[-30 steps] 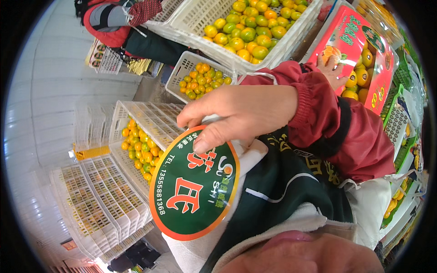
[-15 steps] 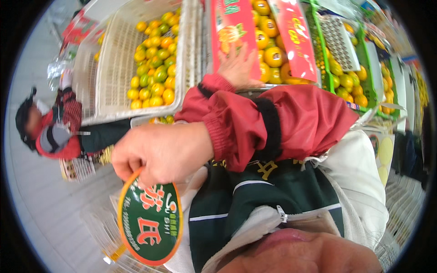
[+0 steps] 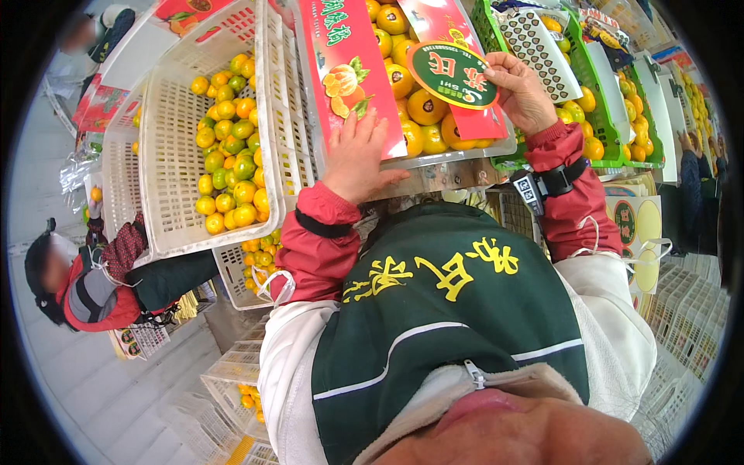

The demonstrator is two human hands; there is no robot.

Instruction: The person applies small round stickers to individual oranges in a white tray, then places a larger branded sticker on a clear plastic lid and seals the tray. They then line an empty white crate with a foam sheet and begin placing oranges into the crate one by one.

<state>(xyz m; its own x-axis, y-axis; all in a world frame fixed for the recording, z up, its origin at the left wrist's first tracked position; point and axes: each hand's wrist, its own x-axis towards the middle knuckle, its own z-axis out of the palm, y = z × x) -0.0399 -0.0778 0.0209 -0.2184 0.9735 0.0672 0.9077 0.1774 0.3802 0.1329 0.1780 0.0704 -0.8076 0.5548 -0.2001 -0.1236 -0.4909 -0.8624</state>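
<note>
Over the red cardboard fruit box (image 3: 480, 128), my right hand (image 3: 523, 91) pinches the flat green, orange-rimmed oval label (image 3: 453, 74)! Apart from it, my left hand (image 3: 356, 157) spreads on the box's left flap (image 3: 333, 50).

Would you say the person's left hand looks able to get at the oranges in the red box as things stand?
Probably yes: the left hand rests on the red flap beside them, and the nearer oranges lie uncovered, though the oval label in the right hand hides some farther ones.
</note>
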